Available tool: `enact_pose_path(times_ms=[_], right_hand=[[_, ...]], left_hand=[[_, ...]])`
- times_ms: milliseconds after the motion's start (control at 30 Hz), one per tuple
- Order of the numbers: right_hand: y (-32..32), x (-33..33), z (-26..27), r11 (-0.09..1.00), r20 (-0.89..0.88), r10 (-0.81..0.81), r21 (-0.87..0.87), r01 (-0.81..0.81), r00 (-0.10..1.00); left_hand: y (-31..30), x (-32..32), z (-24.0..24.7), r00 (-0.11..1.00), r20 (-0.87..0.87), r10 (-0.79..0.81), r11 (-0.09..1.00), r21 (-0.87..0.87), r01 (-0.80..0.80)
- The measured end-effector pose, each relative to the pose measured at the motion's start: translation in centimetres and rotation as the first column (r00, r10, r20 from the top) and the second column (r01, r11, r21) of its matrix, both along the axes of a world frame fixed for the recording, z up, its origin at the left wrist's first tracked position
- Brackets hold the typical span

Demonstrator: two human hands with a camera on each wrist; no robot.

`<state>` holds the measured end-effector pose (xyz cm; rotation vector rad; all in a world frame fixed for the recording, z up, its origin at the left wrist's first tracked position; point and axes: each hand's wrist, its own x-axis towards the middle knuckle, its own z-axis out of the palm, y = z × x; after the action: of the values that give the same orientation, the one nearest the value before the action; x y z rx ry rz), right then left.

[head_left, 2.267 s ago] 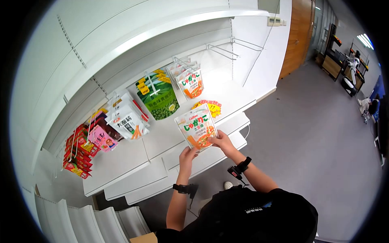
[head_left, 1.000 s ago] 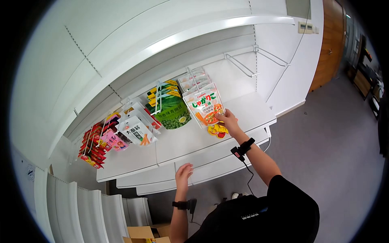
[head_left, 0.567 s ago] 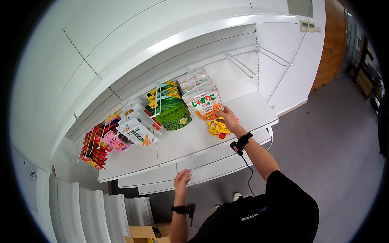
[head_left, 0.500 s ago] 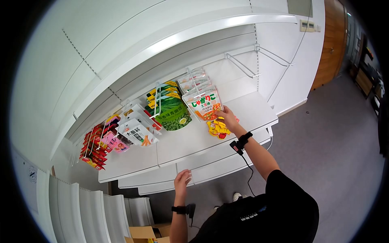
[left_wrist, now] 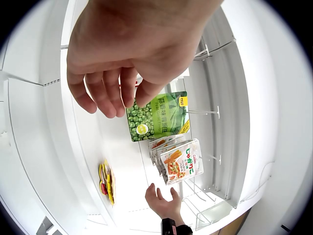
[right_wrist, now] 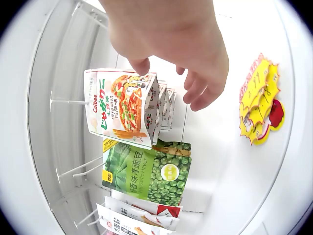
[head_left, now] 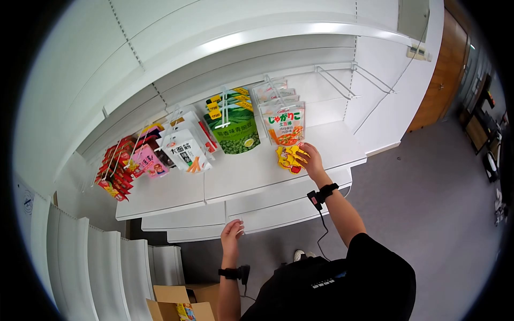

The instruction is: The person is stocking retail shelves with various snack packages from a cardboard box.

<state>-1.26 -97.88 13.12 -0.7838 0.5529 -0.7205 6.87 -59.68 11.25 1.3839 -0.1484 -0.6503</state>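
A white Calbee snack bag [head_left: 285,124] hangs at the front of a row of matching bags on a wire hook. My right hand [head_left: 312,161] is just below its lower right corner, fingers loosely bent and holding nothing. In the right wrist view, the thumb is close to the edge of the front snack bag [right_wrist: 120,106]. Yellow starburst price cards [head_left: 288,159] lie on the white shelf [head_left: 235,179], partly behind the right hand in the head view. My left hand [head_left: 231,236] hovers in front of the shelf edge, relaxed and holding nothing.
Green pea bags [head_left: 233,125] hang left of the Calbee row. Farther left are white snack bags [head_left: 187,152], pink bags [head_left: 145,160] and red packets [head_left: 115,174]. Bare wire hooks [head_left: 337,85] stick out at right. An open cardboard box [head_left: 166,294] sits below at left.
The Calbee bag went from both hands to the front of the hook row. The left hand left it first; the right hand has now let go and dropped slightly away. The head view has shifted.
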Motion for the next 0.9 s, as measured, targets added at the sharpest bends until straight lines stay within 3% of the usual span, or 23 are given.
enact_pose_path(times_ms=[100,367,700,900], right_hand=[[2.1,-0.3,-2.8,0.970,0.090,-0.080,0.236,0.056,0.993],[12.4,0.0,-5.5,0.878,0.043,-0.063,0.477,0.034,0.997],[27.2,6.4,-6.2,0.827,0.108,0.211,0.509,-0.237,0.971],[36.8,11.1,-5.7,0.742,0.112,0.424,0.526,-0.415,0.899]], left_hand=[[2.6,0.2,-0.5,1.000,-0.013,0.010,1.000,-0.017,-0.010],[13.0,0.3,-2.1,0.989,-0.079,0.126,0.992,-0.013,-0.128],[26.7,-0.5,-3.2,0.933,-0.066,0.354,0.933,-0.044,-0.357],[34.0,-2.1,-5.3,0.862,-0.063,0.504,0.854,-0.113,-0.508]])
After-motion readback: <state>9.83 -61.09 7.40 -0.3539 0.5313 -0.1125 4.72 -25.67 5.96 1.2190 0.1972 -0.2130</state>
